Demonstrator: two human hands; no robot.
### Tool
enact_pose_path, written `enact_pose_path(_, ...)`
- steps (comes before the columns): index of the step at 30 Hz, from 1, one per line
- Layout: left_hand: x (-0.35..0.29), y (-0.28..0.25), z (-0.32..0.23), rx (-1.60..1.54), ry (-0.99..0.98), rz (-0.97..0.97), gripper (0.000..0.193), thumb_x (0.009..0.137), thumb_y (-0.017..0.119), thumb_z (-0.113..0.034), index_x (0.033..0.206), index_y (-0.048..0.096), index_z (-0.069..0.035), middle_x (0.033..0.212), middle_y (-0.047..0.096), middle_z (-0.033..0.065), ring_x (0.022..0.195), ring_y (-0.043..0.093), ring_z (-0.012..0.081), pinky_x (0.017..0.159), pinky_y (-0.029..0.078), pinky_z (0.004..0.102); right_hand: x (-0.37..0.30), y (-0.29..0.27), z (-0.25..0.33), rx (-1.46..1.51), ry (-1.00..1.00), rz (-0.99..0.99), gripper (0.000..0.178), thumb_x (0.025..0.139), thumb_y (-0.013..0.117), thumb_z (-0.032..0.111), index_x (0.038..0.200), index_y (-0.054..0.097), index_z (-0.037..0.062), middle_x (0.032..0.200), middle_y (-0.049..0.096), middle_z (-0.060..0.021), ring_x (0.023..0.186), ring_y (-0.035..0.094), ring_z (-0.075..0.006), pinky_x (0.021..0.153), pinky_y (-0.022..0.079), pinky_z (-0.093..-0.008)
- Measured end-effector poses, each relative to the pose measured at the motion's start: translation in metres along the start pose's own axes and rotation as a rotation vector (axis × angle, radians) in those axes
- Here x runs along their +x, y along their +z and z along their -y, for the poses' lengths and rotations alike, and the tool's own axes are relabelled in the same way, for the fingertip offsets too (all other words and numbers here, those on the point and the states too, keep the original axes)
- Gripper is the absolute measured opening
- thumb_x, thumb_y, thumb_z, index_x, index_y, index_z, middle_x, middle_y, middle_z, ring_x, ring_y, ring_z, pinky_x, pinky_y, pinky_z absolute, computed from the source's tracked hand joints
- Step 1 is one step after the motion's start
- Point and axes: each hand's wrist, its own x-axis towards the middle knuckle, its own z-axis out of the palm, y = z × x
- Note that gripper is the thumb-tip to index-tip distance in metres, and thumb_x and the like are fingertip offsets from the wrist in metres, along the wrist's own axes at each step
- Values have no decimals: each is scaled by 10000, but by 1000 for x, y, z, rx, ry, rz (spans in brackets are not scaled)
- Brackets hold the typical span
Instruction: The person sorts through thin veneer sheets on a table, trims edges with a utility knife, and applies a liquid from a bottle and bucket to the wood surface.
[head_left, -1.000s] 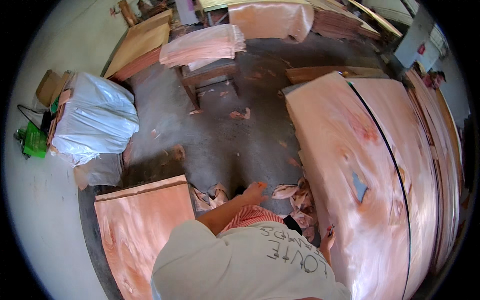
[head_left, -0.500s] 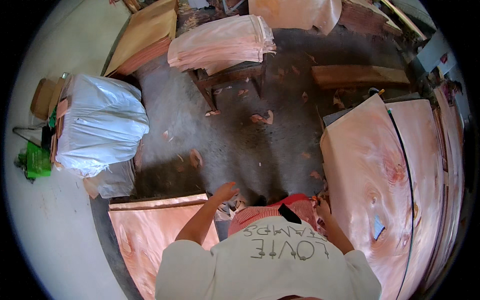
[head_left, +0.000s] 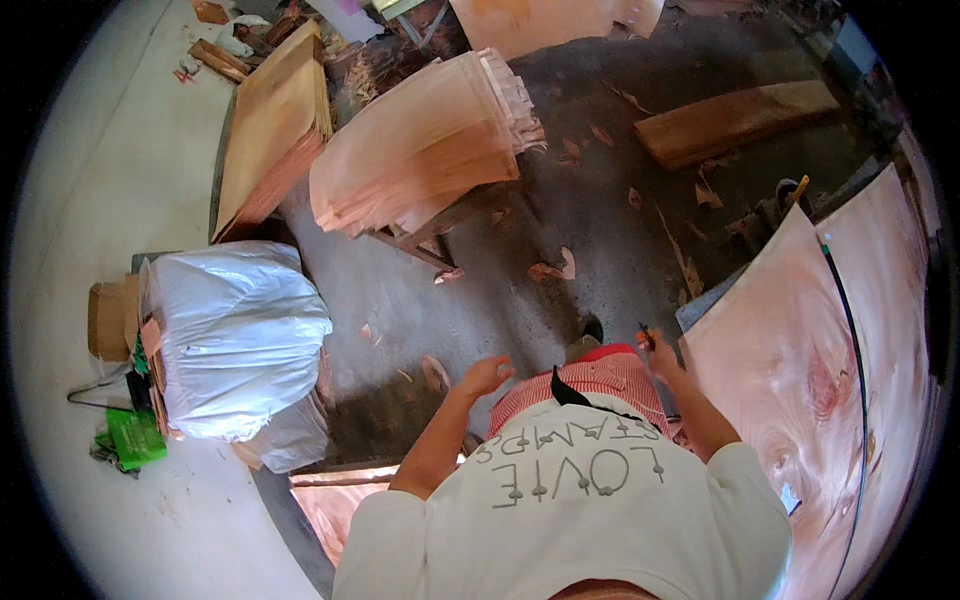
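Observation:
My left hand point(head_left: 487, 376) hangs in front of my left hip, fingers loosely apart, and nothing shows in it. By my right hip, my right hand point(head_left: 660, 354) is closed around a small dark tool with an orange part point(head_left: 645, 338); its exact kind is too small to make out. Just beyond that hand lie large pinkish wood veneer sheets point(head_left: 775, 350), with a long black strip point(head_left: 858, 385) across them. Ahead, a thick stack of veneer sheets point(head_left: 420, 140) rests on a low wooden stand point(head_left: 415, 250).
A pile under white plastic point(head_left: 240, 335) stands at the left by the wall. Behind it leans a stack of yellowish boards point(head_left: 275, 120). A wooden plank point(head_left: 740, 120) lies on the floor at the far right. Veneer scraps point(head_left: 552, 267) litter the concrete floor point(head_left: 480, 290).
My body has moved forward and the view has turned, so the veneer stack sits lower and tilted. One dark shoe now shows ahead of my striped shorts. My right hand still holds the tool.

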Motion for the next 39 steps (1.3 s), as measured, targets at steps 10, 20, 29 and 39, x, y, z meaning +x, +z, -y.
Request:
enact_pose_path(10, 140, -224, 36, -187, -3, -529, 468, 825, 533, -353, 1169, 487, -38, 1128, 537, 184, 1011, 528, 331, 868, 413, 395, 84, -11, 28, 161, 253, -160, 339, 865, 479, 210, 1150, 490, 26, 968, 587, -193, 880, 570, -328, 736, 440, -400)
enact_pose_path(20, 295, -407, 64, 540, 208, -928, 466, 751, 607, -290, 1140, 495, -60, 1205, 455, 171, 1132, 423, 338, 1008, 214, 496, -62, 117, 25, 656, 554, -237, 274, 854, 479, 139, 1080, 515, -11, 929, 601, -122, 805, 606, -181, 640, 491, -300)
enact_pose_path(29, 309, -430, 100, 244, 398, -1063, 135, 706, 574, -131, 821, 645, -138, 708, 573, 48, 692, 551, 245, 704, 435, 376, -69, 165, 125, 659, 449, -257, 264, 871, 465, 141, 1079, 520, -11, 881, 622, -93, 790, 604, -157, 706, 469, -268)
enact_pose_path(39, 177, -384, 5, 628, 565, -650, 106, 759, 502, -148, 739, 594, -98, 674, 600, 95, 618, 613, 261, 514, 477, 378, -101, 203, 107, 858, 333, -392, 247, 854, 456, 80, 1085, 520, 19, 823, 636, -45, 726, 581, -110, 561, 396, -211)
